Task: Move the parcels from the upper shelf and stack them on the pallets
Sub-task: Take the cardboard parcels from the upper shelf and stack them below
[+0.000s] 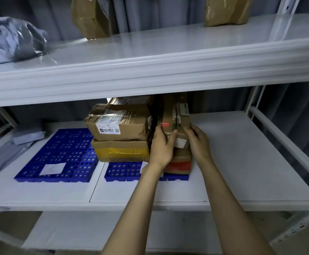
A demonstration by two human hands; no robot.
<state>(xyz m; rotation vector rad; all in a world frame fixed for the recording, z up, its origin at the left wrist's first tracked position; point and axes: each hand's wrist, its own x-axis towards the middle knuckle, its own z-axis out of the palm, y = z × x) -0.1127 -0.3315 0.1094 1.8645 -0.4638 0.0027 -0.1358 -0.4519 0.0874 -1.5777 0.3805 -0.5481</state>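
Both hands hold a brown taped cardboard parcel (175, 116) on the right stack, over a box with red tape (179, 165). My left hand (162, 144) grips its left side, thumb on the front. My right hand (198, 142) holds its right edge. The stack stands on a blue pallet (122, 172). To its left sits a labelled box (118, 124) on a yellow-taped box (120, 150). A second blue pallet (61, 153) lies further left with a white slip on it. On the upper shelf (150, 57) stand two brown parcels (90, 17) (225, 11) and a grey bag (12, 39).
Grey mailer bags (8, 150) lie at the lower shelf's left end. White shelf uprights (256, 107) rise at the right. The upper shelf's front lip (150, 78) overhangs the stacks. Cardboard (12, 229) lies on the level below.
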